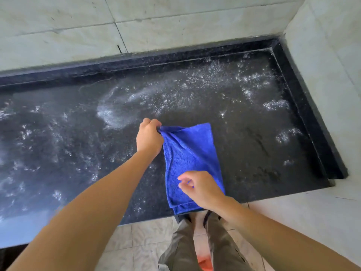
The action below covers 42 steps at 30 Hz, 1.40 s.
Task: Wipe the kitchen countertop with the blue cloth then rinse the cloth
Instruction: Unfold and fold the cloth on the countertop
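head view: the blue cloth [189,153] lies flat on the black speckled countertop [244,133], close to the front edge, between the two hands; the left hand [149,136] is at its far left corner, fingers curled and pinching that corner, so the fabric bunches into small folds there and lifts slightly; the right hand [201,187] sits over the near part of the cloth, fingers loosely curled, thumb and forefinger apart with nothing held between them; whether its fingertips touch the fabric cannot be told; the cloth's near end reaches the counter's front edge, just beneath the right wrist; the cloth is bright blue terry, a long narrow rectangle running away from the person, with a stitched hem showing at the near end and a soft crease down its left side; the countertop around it shows pale, glinting streaks and spots, densest toward the far right corner; pale wall tiles [175,26] border the counter behind and to the right.
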### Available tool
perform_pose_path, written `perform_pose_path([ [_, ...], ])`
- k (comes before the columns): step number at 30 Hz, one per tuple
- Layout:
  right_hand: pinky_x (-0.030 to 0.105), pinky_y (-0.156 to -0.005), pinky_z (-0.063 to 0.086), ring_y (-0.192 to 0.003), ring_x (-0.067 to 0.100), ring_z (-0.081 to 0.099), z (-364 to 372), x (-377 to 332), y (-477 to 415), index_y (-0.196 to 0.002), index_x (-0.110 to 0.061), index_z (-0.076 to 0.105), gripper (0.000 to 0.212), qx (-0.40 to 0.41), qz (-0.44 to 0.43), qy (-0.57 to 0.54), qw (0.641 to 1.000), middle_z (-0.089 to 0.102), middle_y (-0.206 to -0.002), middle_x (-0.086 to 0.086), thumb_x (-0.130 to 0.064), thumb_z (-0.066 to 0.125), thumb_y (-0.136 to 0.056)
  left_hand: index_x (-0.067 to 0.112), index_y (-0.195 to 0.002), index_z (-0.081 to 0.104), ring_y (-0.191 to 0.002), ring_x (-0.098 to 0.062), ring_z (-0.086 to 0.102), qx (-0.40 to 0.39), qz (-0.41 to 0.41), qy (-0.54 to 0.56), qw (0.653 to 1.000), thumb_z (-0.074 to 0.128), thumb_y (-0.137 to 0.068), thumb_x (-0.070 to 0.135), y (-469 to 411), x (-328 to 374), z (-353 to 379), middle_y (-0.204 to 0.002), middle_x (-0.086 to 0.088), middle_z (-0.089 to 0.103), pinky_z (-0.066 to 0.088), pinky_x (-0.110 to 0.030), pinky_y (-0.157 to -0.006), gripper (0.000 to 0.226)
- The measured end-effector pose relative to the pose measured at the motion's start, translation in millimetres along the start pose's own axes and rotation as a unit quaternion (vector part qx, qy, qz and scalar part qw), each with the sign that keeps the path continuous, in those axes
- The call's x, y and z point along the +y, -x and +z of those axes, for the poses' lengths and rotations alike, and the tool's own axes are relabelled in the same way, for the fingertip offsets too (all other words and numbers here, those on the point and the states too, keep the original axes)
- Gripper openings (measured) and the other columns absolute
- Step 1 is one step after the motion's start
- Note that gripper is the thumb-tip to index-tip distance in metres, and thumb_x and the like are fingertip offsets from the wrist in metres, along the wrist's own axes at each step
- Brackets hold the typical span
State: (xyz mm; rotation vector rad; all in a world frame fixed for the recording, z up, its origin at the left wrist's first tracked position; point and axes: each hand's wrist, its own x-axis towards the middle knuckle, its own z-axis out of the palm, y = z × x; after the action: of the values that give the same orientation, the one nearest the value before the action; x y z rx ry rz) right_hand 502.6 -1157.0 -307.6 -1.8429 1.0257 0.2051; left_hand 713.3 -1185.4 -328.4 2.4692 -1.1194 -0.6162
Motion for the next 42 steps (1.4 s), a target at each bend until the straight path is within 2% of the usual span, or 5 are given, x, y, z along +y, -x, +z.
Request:
perform_pose_path([
  [5, 0.040, -0.078, 0.049, -0.087, 0.025, 0.064, -60.6, -5.5, -68.5, -0.107, -0.021, 0.067, 0.021, 0.241, -0.040, 0.101, 0.964, 0.065, -0.106, -0.004, -0.021, 0.052, -0.092, 0.006, -0.080, 0.067, -0.079, -0.030, 0.049, 0.009, 0.181, -0.064, 0.981, 0.061, -0.078, -0.005, 49.2, -8.9, 23.6, -0.091, -0.009, 0.058, 0.048, -0.040, -0.053, 0.013],
  [20, 0.033, -0.074, 0.044, -0.085, 0.018, 0.059, -82.8, -16.0, -146.8, -0.102, -0.026, 0.067, 0.017, 0.072, -0.115, 0.255, 0.957, 0.059, -0.098, -0.006, -0.034, 0.059, -0.089, 0.015, -0.138, 0.043, -0.136, -0.027, 0.022, -0.111, 0.204, -0.163, 0.959, 0.054, -0.094, 0.036, 48.1, -19.8, 28.0, -0.158, -0.009, 0.015, 0.024, -0.035, -0.109, 0.050],
  [32, 0.038, -0.079, 0.048, -0.103, 0.020, 0.055, -76.8, -6.4, -128.4, -0.126, -0.025, 0.054, 0.040, 0.239, -0.024, 0.164, 0.957, 0.053, -0.119, 0.001, -0.035, 0.061, -0.088, 0.017, -0.145, 0.030, -0.132, -0.030, 0.028, -0.156, 0.148, -0.177, 0.961, 0.066, -0.087, 0.033, 39.3, -5.6, 15.7, -0.159, -0.011, 0.010, 0.029, -0.038, -0.109, 0.069],
  [37, 0.033, -0.053, 0.046, -0.077, 0.010, 0.055, -50.7, 25.9, -21.1, -0.078, -0.023, 0.060, 0.020, 0.230, -0.166, 0.231, 0.931, 0.054, -0.080, -0.009, -0.041, 0.060, -0.085, 0.012, -0.081, 0.061, -0.074, -0.030, 0.055, 0.005, 0.292, -0.098, 0.951, 0.060, -0.079, 0.018, 102.6, -14.1, 23.5, -0.089, -0.007, 0.057, 0.044, -0.037, -0.061, 0.006],
  [42, 0.026, -0.061, 0.050, -0.083, 0.013, 0.055, -18.4, 97.8, 55.6, -0.092, -0.023, 0.066, 0.047, 0.105, -0.188, 0.326, 0.920, 0.057, -0.091, -0.008, -0.064, 0.060, -0.070, 0.024, -0.079, 0.057, -0.076, -0.019, 0.047, -0.145, 0.291, -0.192, 0.926, 0.064, -0.057, 0.065, 196.9, -41.6, 50.8, -0.082, 0.004, 0.052, 0.045, -0.031, -0.061, 0.047],
])
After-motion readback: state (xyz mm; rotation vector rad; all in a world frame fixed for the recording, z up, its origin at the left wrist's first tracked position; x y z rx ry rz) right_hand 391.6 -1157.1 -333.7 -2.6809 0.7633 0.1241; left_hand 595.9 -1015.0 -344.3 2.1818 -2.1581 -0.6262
